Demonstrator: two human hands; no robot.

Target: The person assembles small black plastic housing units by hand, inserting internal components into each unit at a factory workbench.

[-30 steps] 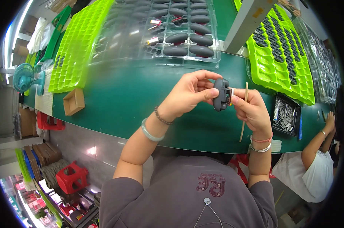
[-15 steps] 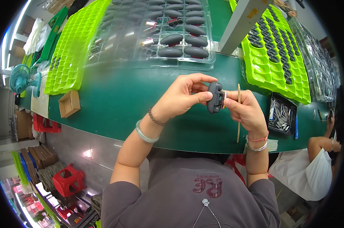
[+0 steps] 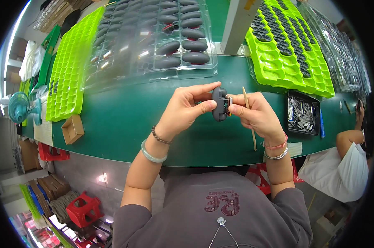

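My left hand [image 3: 187, 108] pinches a dark grey oval plastic housing [image 3: 218, 108] upright between thumb and fingers. On its right side sits a small electronic part [image 3: 230, 105] with metal and orange-yellow bits. The thumb and forefinger of my right hand [image 3: 253, 110] grip that part against the housing. A thin wooden stick [image 3: 253, 138] is tucked among the fingers of the same hand, slanting down past the palm. Both hands are above the green table, and details inside the housing are too small to make out.
Beyond my hands lies a transparent tray [image 3: 183, 71] of grey housings. Green moulded trays [image 3: 273, 76] flank it. A black box of metal pieces [image 3: 304, 113] is at right, a small cardboard box [image 3: 73, 129] and fan [image 3: 20, 107] at left. Another person's arm [image 3: 349, 138] is at far right.
The whole view has shifted, so the trays and my hands appear further left. Both hands keep their holds; the right fingers are still on the small part at the housing.
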